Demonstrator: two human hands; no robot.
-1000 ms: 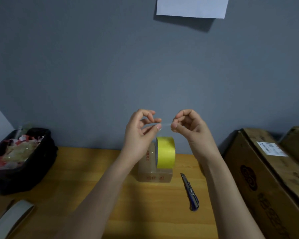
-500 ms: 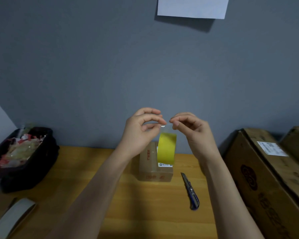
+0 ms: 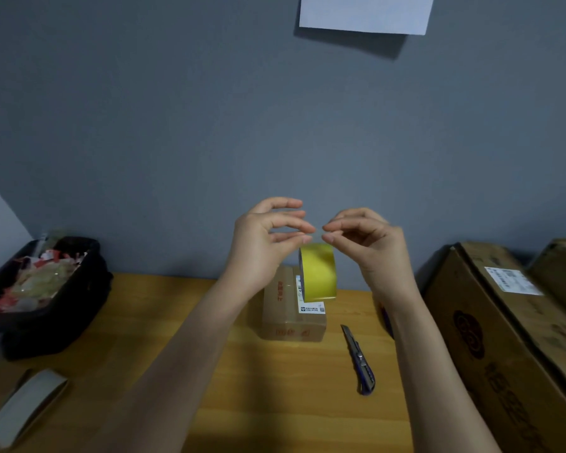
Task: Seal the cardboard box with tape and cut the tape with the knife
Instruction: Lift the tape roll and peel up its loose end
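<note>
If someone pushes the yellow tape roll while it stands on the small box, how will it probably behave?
The yellow tape roll stands on its curved edge, so it would probably roll. The small cardboard box offers little flat top, so it may fall onto the table.

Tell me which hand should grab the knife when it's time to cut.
Right. The knife lies on the table just inside the right forearm, below the right hand. The left hand would probably have to cross over the box.

Wooden table (image 3: 229,403) carries small cardboard box (image 3: 291,318); knife (image 3: 360,361); black bin (image 3: 43,299); grey roll (image 3: 23,407).
</note>
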